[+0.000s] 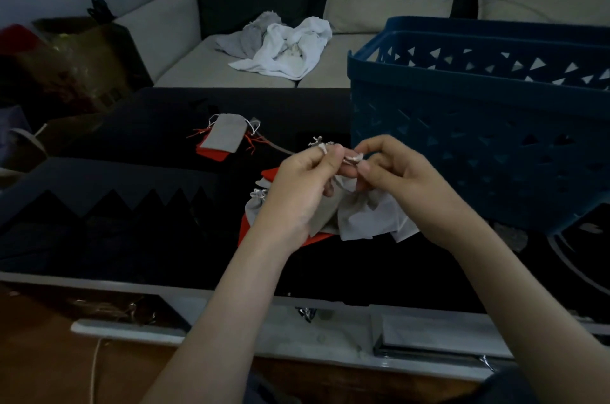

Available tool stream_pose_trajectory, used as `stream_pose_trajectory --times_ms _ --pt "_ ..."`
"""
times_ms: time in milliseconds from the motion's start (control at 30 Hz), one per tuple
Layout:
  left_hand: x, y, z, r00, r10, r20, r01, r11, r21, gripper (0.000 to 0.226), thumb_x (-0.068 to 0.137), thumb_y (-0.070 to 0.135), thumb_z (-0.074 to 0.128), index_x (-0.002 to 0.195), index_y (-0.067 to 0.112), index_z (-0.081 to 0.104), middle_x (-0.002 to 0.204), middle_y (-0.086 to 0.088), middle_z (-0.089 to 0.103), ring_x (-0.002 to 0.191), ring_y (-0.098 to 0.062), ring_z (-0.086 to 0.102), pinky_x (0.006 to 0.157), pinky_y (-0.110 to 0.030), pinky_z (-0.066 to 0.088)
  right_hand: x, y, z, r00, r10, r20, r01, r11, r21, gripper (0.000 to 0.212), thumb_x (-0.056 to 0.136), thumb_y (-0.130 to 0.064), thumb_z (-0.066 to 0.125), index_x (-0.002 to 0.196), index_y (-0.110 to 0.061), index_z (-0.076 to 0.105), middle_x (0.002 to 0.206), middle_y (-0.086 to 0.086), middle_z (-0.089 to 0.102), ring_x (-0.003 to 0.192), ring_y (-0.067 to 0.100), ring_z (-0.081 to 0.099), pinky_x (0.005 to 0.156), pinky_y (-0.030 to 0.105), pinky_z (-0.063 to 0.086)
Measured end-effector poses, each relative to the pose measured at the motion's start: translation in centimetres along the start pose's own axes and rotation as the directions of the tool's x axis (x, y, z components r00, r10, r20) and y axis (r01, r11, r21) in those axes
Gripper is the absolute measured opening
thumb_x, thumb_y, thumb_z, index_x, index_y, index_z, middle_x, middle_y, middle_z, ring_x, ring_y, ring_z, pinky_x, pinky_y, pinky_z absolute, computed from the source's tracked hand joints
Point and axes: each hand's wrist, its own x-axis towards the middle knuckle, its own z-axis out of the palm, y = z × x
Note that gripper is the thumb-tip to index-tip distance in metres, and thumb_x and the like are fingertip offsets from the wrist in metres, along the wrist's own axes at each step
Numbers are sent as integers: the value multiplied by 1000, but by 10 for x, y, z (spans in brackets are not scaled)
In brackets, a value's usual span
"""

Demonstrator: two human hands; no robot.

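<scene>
The small grey drawstring pouch (364,217) hangs between the two hands, lifted just above a loose heap of grey and red pouches (255,205) on the dark tabletop (132,205), close beside the blue basket (462,146). It looks almost weightless and quite limp: thin cloth that will sag wherever it is unsupported, not fragile, though the silvery cord (354,158) at its mouth is fine and could slide through slack fingertips. The gathered neck or the cord ends offer the surest hold. The left hand (297,195) pinches cord at the neck between thumb and forefinger; the right hand (399,182) pinches the other end, fingers curled. In this dim light I cannot tell whether a knot is formed. Both wrists are raised, forearms converging from below
</scene>
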Motion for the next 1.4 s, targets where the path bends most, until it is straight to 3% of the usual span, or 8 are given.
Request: stream_pose_trajectory --times_ms 200,300,433,567,733,1167,1267,1400 --pt "-3 3 -10 990 31 139 -56 982 178 18 94 15 56 83 19 70 72 8 67 73 -3 60 67 -15 45 -2 -1 -6 999 23 -45 -20 997 68 11 93 -4 52 97 -13 59 64 8 54 61 5 57 65 13 47" --pt "-5 1 -7 987 157 42 -162 943 291 4 87 9 66 90 12 66 80 3 67 75 2 62 71 -11 46 -1 -1 -5 993 54 -108 -40 991 125 13 94 -6 51 94 -14 60 62 4 60 59 8 54 61 17 45" --pt "-6 -8 -4 889 452 -75 -276 659 699 9 88 23 67 93 17 63 86 6 60 78 -2 58 65 -12 44 0 -3 1 989 141 -51 -123 956 265 17 97 -4 44 102 -10 60 68 8 67 57 13 55 60 21 50" --pt "-6 -11 4 785 616 -64 -397 581 710 7 87 19 67 86 13 63 80 -2 57 73 -12 56 66 -17 44 0 -3 15 989 149 10 -146 952 270 23 95 -3 50 115 -3 59 80 16 68 64 20 63 62 24 56" --pt "-4 -10 5 827 554 -100 -413 718 560 9 89 19 66 83 13 62 82 -4 67 77 -11 65 68 -23 52 3 -2 19 983 135 -121 -94 949 300 20 94 -5 51 106 5 63 86 19 67 74 19 65 75 28 57" --pt "-8 -4 10 849 515 -118 -439 812 384 21 88 11 66 75 24 56 80 -1 69 76 -8 66 69 -23 54 -1 0 17 962 -79 -262 120 982 145 17 94 -5 51 96 -6 68 90 8 69 81 14 65 74 26 52" --pt "-9 -3 14 867 476 -149 -408 848 338 16 88 13 66 76 17 57 79 4 69 76 -9 67 70 -28 55 1 -2 17 960 -4 -279 121 907 403 20 97 -11 46 89 -4 63 88 10 67 79 17 63 72 29 53" --pt "-1 -7 -1 890 268 -368 -195 955 224 12 90 22 63 81 16 58 82 -5 69 78 -21 66 77 -43 54 5 -6 -1 936 111 -335 200 617 762 27 101 -17 34 79 -11 49 70 5 68 74 18 69 71 31 57"
